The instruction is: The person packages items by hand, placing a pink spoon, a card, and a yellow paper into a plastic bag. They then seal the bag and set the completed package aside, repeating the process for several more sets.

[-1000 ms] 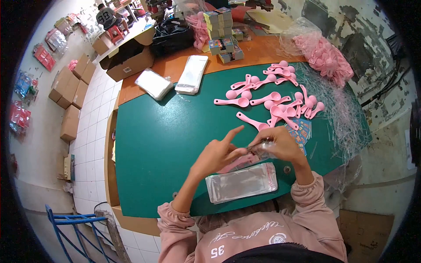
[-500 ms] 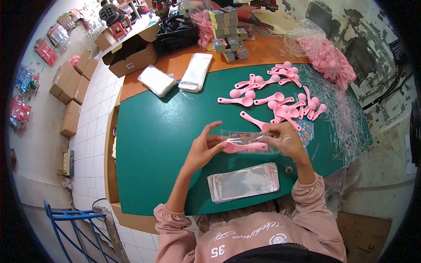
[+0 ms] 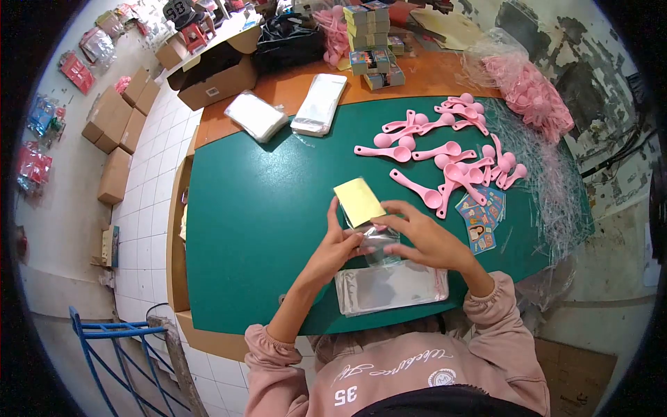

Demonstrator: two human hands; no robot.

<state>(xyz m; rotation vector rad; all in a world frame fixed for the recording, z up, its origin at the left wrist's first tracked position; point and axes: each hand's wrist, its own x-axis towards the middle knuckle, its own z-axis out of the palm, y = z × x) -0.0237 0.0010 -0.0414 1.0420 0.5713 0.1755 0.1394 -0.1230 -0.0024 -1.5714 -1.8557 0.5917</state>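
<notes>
A clear plastic bag (image 3: 381, 244) hangs between my hands above the table's near side. A pale yellow card (image 3: 359, 201) stands at its far end, seemingly inside the film. My left hand (image 3: 336, 249) is closed on the bag's left edge, thumb on top. At the opposite edge, my right hand (image 3: 429, 240) has its fingers round the film, the index by the card's lower corner. Only a speck of pink shows there; the scoop seen earlier is mostly hidden. Just below lies a stack of clear bags (image 3: 396, 288).
Several pink scoops (image 3: 415, 187) lie at the right, beside patterned cards (image 3: 483, 222). Two stacks of bags (image 3: 257, 117) sit near the far edge. Card bundles (image 3: 372, 42), a cardboard box (image 3: 215, 80) and a bag of pink scoops (image 3: 528, 97) stand beyond. Shredded plastic (image 3: 542, 187) covers the right edge.
The bag has turned from lying lengthwise with the pink scoop facing me to pointing away, its yellow card side showing. My hands have drawn closer together, and the view has shifted slightly.
</notes>
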